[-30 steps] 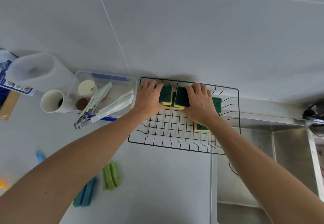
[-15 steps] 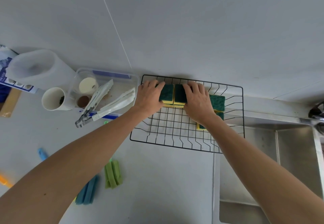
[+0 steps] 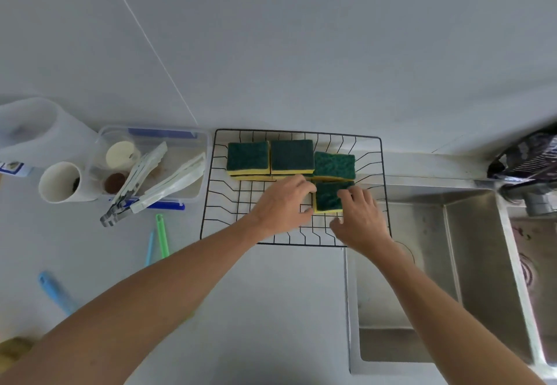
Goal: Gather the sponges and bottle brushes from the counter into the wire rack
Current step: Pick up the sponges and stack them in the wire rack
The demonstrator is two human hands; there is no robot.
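Observation:
A black wire rack sits on the grey counter against the wall. Along its back lie green-and-yellow sponges: a left stack, a middle stack and a right one. In front of that one lies a single sponge. My left hand pinches its left edge between finger and thumb. My right hand rests spread fingertips on its right side, thumb clear of it. A green brush handle, a pale blue one and a blue one lie on the counter to the left, partly hidden by my left arm.
Left of the rack stands a clear box holding white tongs and small cups. A white mug and a translucent jug stand further left. A steel sink and tap lie to the right.
Both hands have let go of the two back sponge stacks and come forward and right to the single front sponge. The stacks stay in place at the back.

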